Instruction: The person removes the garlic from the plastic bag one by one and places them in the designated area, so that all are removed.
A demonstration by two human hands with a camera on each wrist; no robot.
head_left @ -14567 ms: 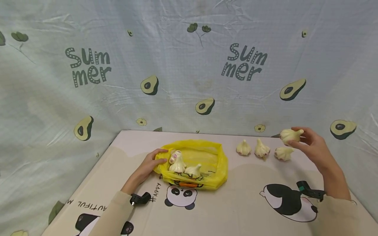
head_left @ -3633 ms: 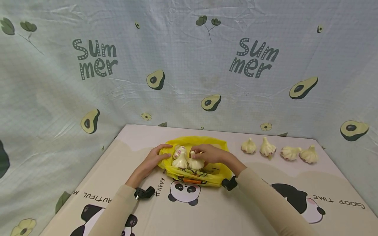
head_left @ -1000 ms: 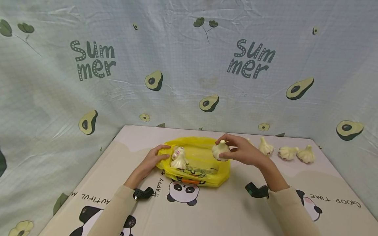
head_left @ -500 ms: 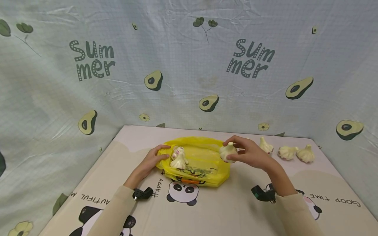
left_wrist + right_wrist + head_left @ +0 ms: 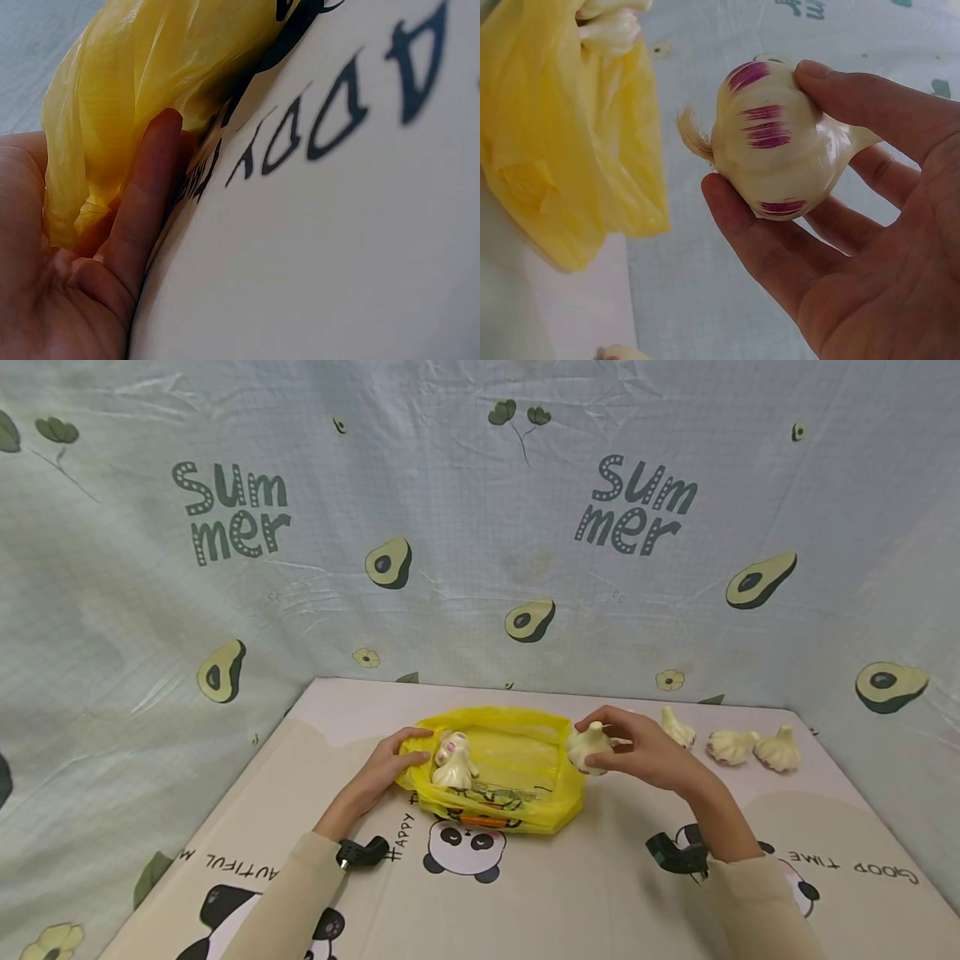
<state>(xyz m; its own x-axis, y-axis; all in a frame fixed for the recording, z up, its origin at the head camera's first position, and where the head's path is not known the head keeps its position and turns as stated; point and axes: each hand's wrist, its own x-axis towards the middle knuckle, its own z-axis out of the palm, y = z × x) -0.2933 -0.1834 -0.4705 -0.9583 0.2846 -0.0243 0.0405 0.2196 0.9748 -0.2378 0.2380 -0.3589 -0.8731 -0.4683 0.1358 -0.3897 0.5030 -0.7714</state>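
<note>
My right hand [image 5: 654, 756] pinches a garlic bulb [image 5: 587, 749] between thumb and fingers, off the table by the bag's right edge. In the right wrist view purple streaks and a root tuft show on that garlic bulb [image 5: 769, 146]. My left hand [image 5: 378, 777] holds the left rim of a yellow plastic bag [image 5: 561, 808] that lies with its mouth wide. Thin plastic of the bag [image 5: 112, 105] lies between thumb and fingers in the left wrist view. Inside the bag's left end sit garlic bulbs [image 5: 453, 770], one with purple-pink marks.
Right of my right hand, a garlic bulb [image 5: 677, 728], another bulb [image 5: 729, 747] and a third bulb [image 5: 777, 750] stand in a row near the table's back edge. A printed cloth [image 5: 450, 635] hangs behind the table [image 5: 525, 902].
Earlier my right hand set a bulb at the row's right end, then reached into the bag. It has since lifted out another bulb and moved right. My left hand stays on the rim.
</note>
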